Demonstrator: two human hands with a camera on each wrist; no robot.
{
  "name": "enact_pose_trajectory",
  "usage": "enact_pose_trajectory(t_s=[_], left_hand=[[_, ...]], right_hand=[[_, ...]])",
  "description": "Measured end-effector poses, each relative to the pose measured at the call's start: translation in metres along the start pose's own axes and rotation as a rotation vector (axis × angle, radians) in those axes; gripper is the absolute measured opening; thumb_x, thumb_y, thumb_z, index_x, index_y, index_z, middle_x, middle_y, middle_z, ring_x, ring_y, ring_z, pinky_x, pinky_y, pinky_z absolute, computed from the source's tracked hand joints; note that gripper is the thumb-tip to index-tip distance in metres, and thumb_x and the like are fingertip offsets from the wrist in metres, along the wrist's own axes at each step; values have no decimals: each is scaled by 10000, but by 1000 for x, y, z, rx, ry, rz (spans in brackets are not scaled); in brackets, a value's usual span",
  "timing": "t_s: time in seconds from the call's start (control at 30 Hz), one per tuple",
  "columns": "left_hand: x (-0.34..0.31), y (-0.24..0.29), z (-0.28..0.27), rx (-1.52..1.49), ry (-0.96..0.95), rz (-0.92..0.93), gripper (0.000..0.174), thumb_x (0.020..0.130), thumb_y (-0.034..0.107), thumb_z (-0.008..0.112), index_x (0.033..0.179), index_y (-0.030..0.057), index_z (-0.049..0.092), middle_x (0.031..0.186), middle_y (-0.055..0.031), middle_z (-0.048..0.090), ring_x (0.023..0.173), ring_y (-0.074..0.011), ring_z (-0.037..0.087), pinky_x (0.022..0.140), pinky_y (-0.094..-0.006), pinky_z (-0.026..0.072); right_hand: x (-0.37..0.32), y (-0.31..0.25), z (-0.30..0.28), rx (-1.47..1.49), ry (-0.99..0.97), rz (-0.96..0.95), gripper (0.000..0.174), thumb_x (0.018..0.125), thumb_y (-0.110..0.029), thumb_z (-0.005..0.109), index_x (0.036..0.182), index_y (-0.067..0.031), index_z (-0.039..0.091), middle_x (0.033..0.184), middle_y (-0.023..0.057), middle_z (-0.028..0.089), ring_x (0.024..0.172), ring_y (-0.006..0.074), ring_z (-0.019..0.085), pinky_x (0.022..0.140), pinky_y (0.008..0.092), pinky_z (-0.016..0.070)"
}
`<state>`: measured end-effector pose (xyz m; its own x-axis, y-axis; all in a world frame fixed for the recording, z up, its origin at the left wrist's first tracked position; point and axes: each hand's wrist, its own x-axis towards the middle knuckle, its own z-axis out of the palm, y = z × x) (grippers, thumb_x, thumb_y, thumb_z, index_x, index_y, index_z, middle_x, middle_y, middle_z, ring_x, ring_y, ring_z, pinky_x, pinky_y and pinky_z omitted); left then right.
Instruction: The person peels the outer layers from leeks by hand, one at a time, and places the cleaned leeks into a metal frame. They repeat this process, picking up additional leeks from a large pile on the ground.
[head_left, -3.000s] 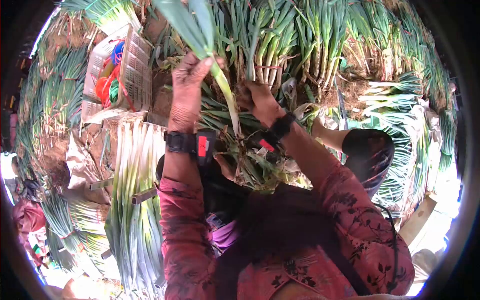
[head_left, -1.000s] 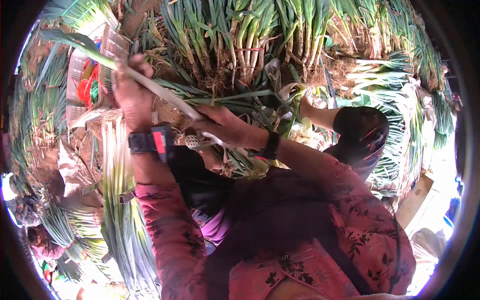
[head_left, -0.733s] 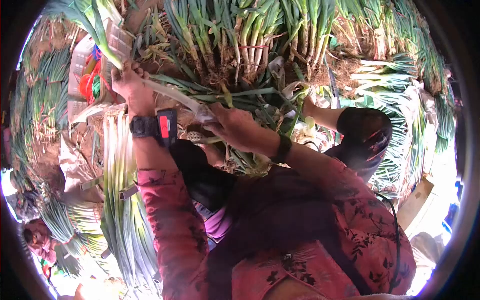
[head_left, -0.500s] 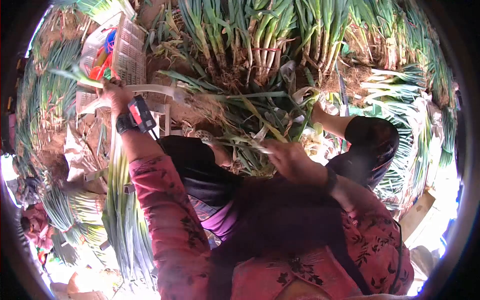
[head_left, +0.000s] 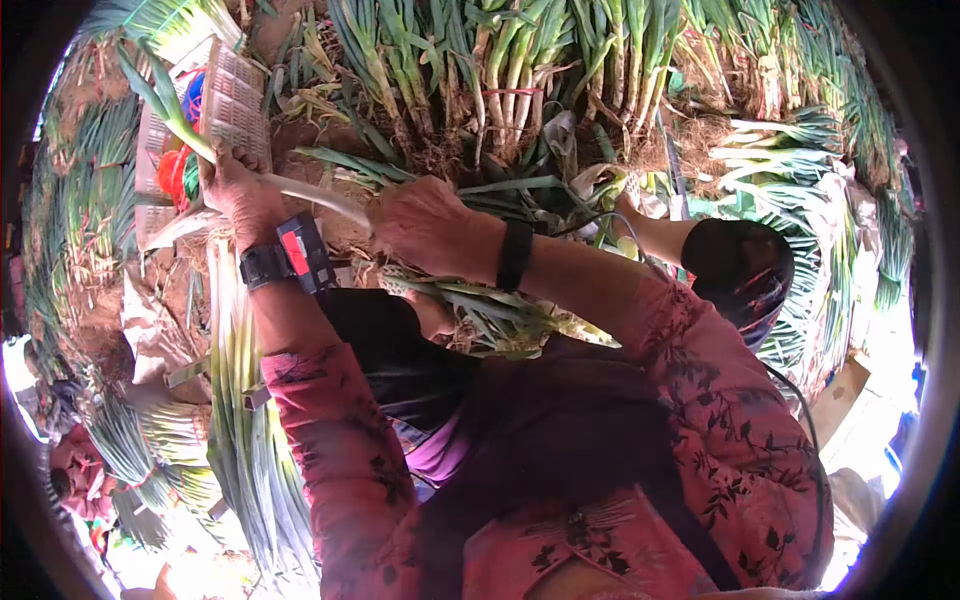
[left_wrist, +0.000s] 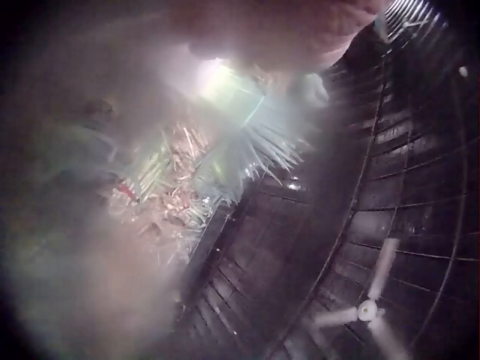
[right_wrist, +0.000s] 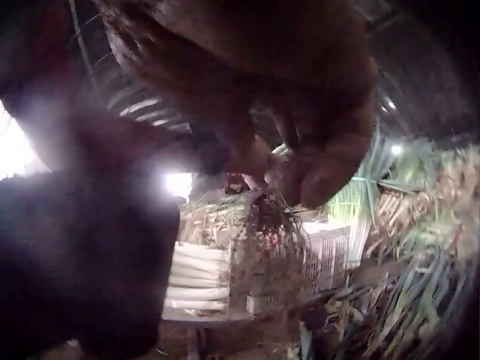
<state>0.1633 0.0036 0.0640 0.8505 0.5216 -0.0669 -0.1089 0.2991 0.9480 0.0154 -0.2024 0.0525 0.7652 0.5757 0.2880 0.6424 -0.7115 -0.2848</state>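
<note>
My left hand [head_left: 245,203] grips a long green onion [head_left: 322,198] around its middle. Its green leaves [head_left: 160,90] point up and left, over the crate's edge, while the white shank slants down to the right. At the root end is my right hand [head_left: 432,230], its fingers curled and pinching there. Stringy roots [right_wrist: 266,217] hang just under those fingers in the right wrist view. The left wrist view is hazy and shows only part of the left hand [left_wrist: 292,30] along the top.
A white plastic crate [head_left: 238,110] with coloured twine [head_left: 172,175] stands at the left. Peeled green onions [head_left: 245,400] lie on a metal-barred stand below it. Tied bundles [head_left: 515,85] stand ahead, with loose leaf scraps [head_left: 500,300] near the feet.
Both hands have moved left with the green onion. The right hand stripped a peel away, came back toward the body half a second ago, and is now again at the root end.
</note>
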Motion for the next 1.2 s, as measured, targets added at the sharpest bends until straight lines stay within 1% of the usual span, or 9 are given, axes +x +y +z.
enact_pose_trajectory(t_s=[0.43,0.53,0.67,0.73,0.87,0.97,1.0,1.03,1.2], left_hand=[[26,19,-17,-208,-112,31,221,929,237,585,786,106,479,588,13,450,448,-110,377,426,-256,325],[10,21,1,-287,-91,12,227,933,241,580,785,103,477,590,15,444,456,-107,377,426,-251,320],[30,-20,-20,-104,-119,104,105,922,205,538,916,101,524,833,-14,566,727,-173,544,671,-285,453],[56,-45,-42,-212,-294,-190,242,847,75,592,1085,49,560,1016,-59,632,918,-199,595,822,-308,473],[44,-46,-54,896,-582,961,344,780,27,600,1118,-34,580,1093,-160,643,1018,-238,617,893,-355,493],[64,-50,-54,370,-246,312,267,874,109,507,1088,-29,588,1070,-136,640,962,-259,626,870,-330,492],[121,-72,-92,726,-410,1065,213,857,94,518,997,-19,633,997,-134,657,914,-243,629,825,-332,491],[69,-6,-68,1552,-433,1049,211,837,95,570,998,-12,655,1012,-190,655,972,-348,601,947,-396,438],[86,-18,-107,1672,-31,1275,215,843,242,565,868,43,643,800,-103,657,698,-289,631,608,-381,498]], right_hand=[[-140,29,10,360,-239,-120,218,799,-173,612,954,-54,518,722,111,519,779,297,596,657,429,480],[-126,46,-9,77,-516,43,304,859,-129,580,1159,-87,564,1106,110,562,1097,237,549,883,379,453],[-52,59,19,1128,84,368,434,866,-108,558,1289,-65,473,1241,129,483,1044,257,566,863,385,473],[-18,48,22,308,273,115,355,870,-135,548,1203,-20,506,1032,108,575,860,192,587,687,317,507],[-11,-3,29,332,315,192,208,855,-219,538,911,-19,556,638,94,522,553,276,549,483,383,437],[-66,-22,6,488,116,378,244,915,-217,478,1059,-20,501,712,192,562,691,363,590,596,464,453],[-90,-21,-2,471,114,317,295,888,-230,507,1094,-18,496,734,170,579,705,353,602,609,483,447],[-121,-12,5,376,87,254,307,830,-232,559,1059,-30,535,762,155,580,746,350,596,656,467,445],[-223,21,-30,-89,-547,349,401,822,-194,527,1188,-32,520,1109,224,580,1072,316,571,955,479,427]])
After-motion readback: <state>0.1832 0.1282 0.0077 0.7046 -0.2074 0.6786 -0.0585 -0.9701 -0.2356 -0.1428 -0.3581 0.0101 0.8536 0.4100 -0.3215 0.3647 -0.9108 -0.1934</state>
